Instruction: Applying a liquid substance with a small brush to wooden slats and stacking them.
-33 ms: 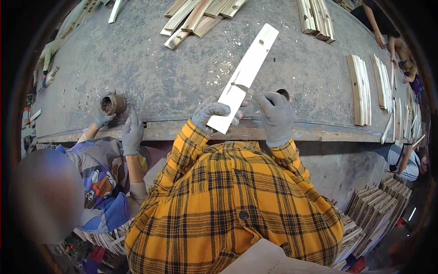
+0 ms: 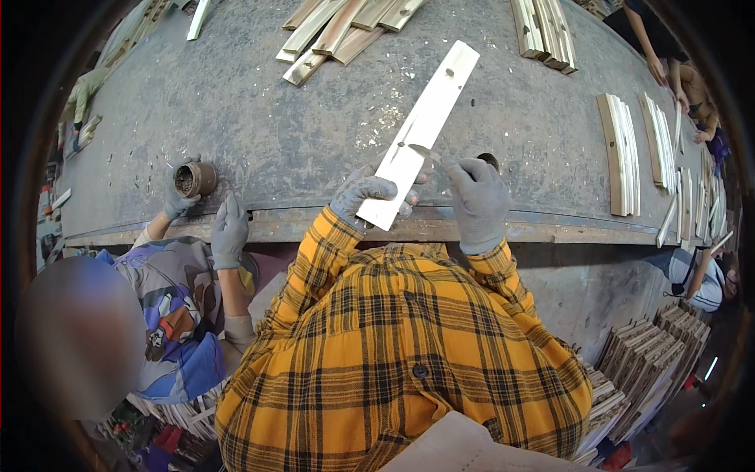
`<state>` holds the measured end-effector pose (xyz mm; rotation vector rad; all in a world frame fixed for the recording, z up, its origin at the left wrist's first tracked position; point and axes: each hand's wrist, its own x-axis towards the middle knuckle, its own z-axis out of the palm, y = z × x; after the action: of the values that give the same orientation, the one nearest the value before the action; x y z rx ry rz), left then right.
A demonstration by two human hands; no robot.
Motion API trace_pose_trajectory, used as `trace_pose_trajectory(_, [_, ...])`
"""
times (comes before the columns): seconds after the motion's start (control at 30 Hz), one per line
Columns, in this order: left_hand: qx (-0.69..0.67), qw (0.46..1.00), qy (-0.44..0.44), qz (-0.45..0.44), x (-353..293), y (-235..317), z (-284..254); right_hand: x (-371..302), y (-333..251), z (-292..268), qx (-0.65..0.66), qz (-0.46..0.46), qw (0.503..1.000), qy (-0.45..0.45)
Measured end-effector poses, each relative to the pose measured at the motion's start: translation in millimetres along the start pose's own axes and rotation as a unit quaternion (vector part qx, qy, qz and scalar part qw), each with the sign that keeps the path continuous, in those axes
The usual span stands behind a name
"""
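Observation:
My gloved left hand point(image 2: 360, 195) grips the near end of a pale wooden board point(image 2: 431, 106), which slants up and away to the right over the worktable point(image 2: 283, 149). Dark knots mark the board's face, one of them close to the knife. In my gloved right hand point(image 2: 478, 203) is a small knife with a thin, narrow blade point(image 2: 423, 151); the fingers hide its handle. The blade lies over the board's right edge, its tip just right of a dark knot. Beyond my right hand stands a small round pot point(image 2: 489, 160), partly hidden by the fingers.
At my left, a co-worker's gloved hand point(image 2: 179, 203) holds a brown pot point(image 2: 203, 178) of dark paste. Loose boards point(image 2: 338, 35) lie at the far side, with more stacks point(image 2: 620, 157) at the right. Piled boards point(image 2: 641, 354) stand below the table at right. Other people work around the edges.
The knife tip has shifted slightly right, off the dark knot. My right hand has moved very little; the left hand and board hold still.

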<state>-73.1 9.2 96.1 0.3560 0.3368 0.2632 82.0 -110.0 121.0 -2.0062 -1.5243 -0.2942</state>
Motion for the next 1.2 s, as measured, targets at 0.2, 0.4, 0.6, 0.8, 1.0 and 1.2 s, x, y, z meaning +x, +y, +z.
trace_pose_trajectory(0.2, [0.071,0.997,0.016,0.014,3,1,1,0,-1,14,0.026,0.021,0.999,0.022])
trace_pose_trajectory(0.4, [0.211,0.974,0.061,0.047,2,5,7,-1,7,4,0.303,0.136,0.942,-0.043])
trace_pose_trajectory(0.6, [0.719,0.597,0.254,0.251,5,-16,15,7,21,-7,0.502,0.398,0.767,-0.043])
trace_pose_trajectory(0.8, [0.734,0.526,0.308,0.298,14,-22,11,4,13,8,0.473,0.396,0.786,-0.049])
trace_pose_trajectory(1.0, [0.748,0.476,0.254,0.388,22,-29,26,12,7,24,0.419,0.378,0.823,-0.063])
trace_pose_trajectory(1.2, [0.770,0.427,0.213,0.424,42,-38,47,22,8,16,0.406,0.414,0.814,-0.027])
